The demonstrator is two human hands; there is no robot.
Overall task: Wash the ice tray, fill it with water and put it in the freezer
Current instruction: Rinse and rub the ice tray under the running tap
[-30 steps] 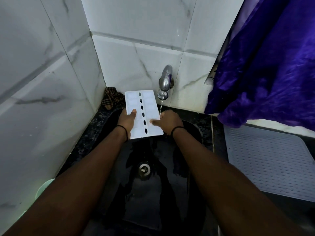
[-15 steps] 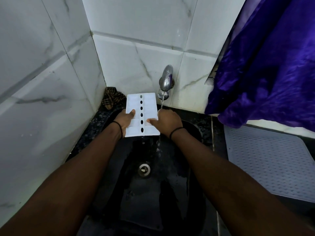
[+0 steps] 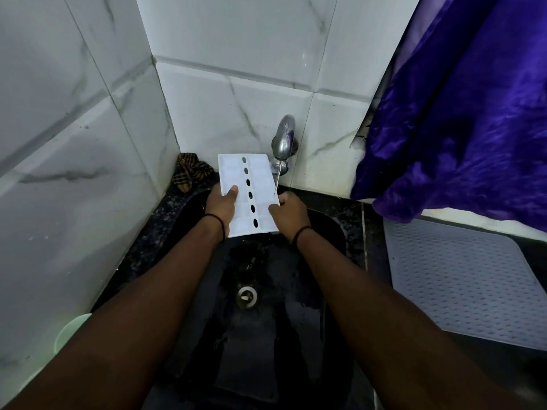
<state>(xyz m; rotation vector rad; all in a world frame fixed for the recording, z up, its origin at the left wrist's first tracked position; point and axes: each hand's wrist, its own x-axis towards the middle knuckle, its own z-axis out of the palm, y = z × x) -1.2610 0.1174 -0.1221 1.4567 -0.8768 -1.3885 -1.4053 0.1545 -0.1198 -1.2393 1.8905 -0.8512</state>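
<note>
Hands grip the white ice tray [image 3: 248, 194] over the sink [image 3: 331, 232]: left hand [image 3: 221, 206] clamped at nine o'clock, right hand [image 3: 288, 213] at three, tap [image 3: 283, 140] trickling at one.

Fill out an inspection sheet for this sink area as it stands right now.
Surface: black sink, wet, drain uncovered; dark speckled counter around it.
Job's things: white ice tray held over the sink beside the tap; a thin stream of water runs down at the tray's right edge.
Clutter: checked cloth in the back corner; pale green object at the left edge, partly hidden.
Grippers: left hand and right hand both grip the tray's sides.
Cables: nothing seen.
Surroundings: white marbled tiles; purple fabric hanging at right; grey dimpled mat beneath it.
</note>
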